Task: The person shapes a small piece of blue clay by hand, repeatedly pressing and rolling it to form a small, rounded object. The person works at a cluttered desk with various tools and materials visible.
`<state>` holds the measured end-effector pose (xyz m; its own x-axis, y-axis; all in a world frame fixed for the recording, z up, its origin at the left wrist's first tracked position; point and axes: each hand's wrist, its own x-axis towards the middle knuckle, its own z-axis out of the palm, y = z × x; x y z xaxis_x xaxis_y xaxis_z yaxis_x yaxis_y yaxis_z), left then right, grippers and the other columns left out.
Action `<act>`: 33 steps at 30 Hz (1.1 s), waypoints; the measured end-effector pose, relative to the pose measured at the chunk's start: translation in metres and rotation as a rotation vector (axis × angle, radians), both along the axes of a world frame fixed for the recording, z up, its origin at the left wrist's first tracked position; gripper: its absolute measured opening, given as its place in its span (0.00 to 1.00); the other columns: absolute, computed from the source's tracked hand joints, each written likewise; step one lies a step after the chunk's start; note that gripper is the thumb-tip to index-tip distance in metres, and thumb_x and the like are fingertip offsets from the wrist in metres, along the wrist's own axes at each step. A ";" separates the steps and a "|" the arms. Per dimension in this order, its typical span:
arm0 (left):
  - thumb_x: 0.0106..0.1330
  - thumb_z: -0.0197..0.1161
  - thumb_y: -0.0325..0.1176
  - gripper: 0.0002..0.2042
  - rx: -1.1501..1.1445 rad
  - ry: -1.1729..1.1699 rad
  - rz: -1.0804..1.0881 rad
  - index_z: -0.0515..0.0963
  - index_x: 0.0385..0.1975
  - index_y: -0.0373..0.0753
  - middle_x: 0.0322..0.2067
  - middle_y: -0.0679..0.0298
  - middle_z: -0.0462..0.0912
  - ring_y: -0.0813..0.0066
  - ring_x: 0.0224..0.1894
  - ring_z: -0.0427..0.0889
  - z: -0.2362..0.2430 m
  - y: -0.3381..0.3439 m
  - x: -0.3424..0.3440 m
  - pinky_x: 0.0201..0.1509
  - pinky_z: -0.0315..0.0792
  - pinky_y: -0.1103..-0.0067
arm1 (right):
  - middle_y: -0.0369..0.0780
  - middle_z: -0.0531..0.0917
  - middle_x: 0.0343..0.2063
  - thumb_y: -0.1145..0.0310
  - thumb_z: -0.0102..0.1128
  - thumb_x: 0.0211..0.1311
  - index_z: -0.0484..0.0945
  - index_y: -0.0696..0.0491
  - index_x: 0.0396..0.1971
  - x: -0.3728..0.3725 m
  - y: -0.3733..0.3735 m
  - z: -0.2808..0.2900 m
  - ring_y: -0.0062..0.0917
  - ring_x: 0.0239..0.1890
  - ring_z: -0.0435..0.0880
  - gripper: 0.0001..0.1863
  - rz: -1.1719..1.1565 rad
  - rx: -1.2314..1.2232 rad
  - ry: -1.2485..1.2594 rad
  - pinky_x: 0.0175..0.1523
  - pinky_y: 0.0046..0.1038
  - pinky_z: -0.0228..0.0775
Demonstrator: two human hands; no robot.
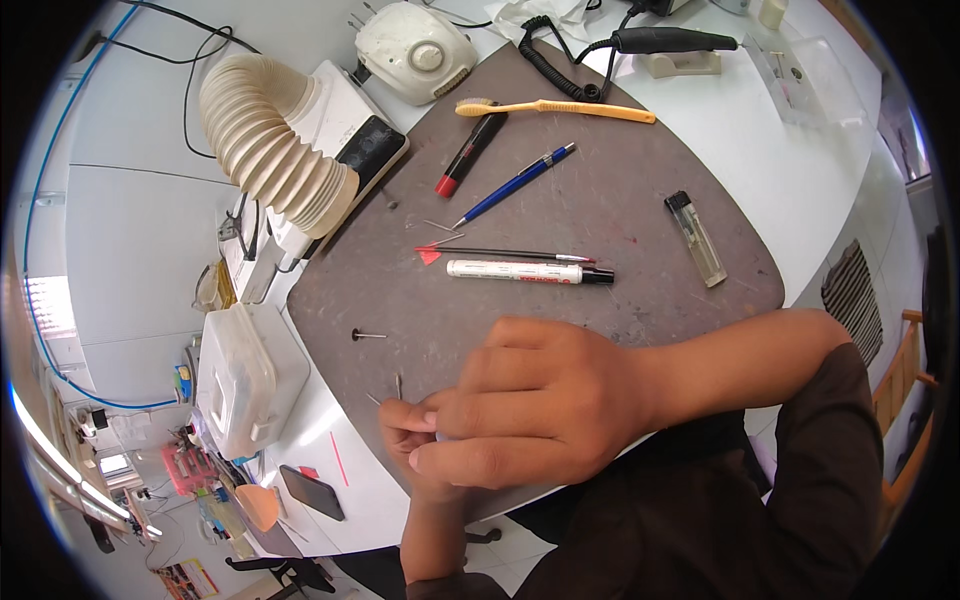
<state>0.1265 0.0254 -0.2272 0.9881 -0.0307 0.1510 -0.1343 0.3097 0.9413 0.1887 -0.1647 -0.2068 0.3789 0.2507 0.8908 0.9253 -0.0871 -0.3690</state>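
My right hand (545,400) is closed, fingers bent over my left hand (410,430), whose visible fingertips are pinched. Between them a small pale sliver shows, mostly hidden, too little to name. Just beyond my left fingers lie thin metal bits (398,385) and a small dark-headed pin (360,334) on the brown mat (650,350). Farther up the mat are a white marker (515,271), a thin brush (510,254), a blue mechanical pencil (515,185), a black-and-red pen (470,155), a yellow toothbrush (580,109) and a clear lighter (695,240).
A white device with a ribbed hose (270,130) stands at upper left, beside a rounded white unit (410,55). A rotary handpiece (675,42) rests on a stand at the back, near a clear box (805,85). At left are a plastic case (245,375) and a phone (312,490).
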 end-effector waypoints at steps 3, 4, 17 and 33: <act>0.69 0.59 0.28 0.08 -0.070 0.220 0.036 0.66 0.40 0.36 0.39 0.47 0.84 0.68 0.37 0.84 -0.012 0.015 -0.016 0.42 0.79 0.72 | 0.38 0.84 0.41 0.65 0.64 0.55 0.80 0.50 0.43 -0.002 0.000 0.003 0.26 0.40 0.81 0.15 0.006 0.026 -0.004 0.38 0.27 0.69; 0.69 0.55 0.28 0.06 -0.072 0.301 0.042 0.67 0.40 0.35 0.39 0.47 0.84 0.67 0.36 0.84 -0.013 0.020 -0.017 0.42 0.79 0.73 | 0.38 0.84 0.41 0.64 0.64 0.55 0.80 0.50 0.42 -0.003 0.000 0.003 0.26 0.41 0.81 0.14 0.008 0.038 -0.005 0.39 0.26 0.69; 0.64 0.46 0.30 0.09 -0.361 0.819 0.000 0.72 0.32 0.31 0.29 0.57 0.77 0.73 0.28 0.76 0.028 0.012 -0.017 0.33 0.73 0.79 | 0.35 0.82 0.33 0.65 0.59 0.61 0.79 0.51 0.55 -0.009 0.003 0.006 0.23 0.39 0.80 0.21 0.003 0.073 -0.028 0.40 0.26 0.69; 0.68 0.67 0.26 0.17 0.262 0.322 0.046 0.60 0.39 0.45 0.28 0.62 0.76 0.76 0.30 0.77 0.016 0.009 -0.026 0.36 0.74 0.78 | 0.28 0.79 0.31 0.67 0.61 0.64 0.82 0.48 0.56 -0.009 0.006 0.006 0.15 0.32 0.79 0.20 -0.058 0.098 -0.030 0.36 0.22 0.65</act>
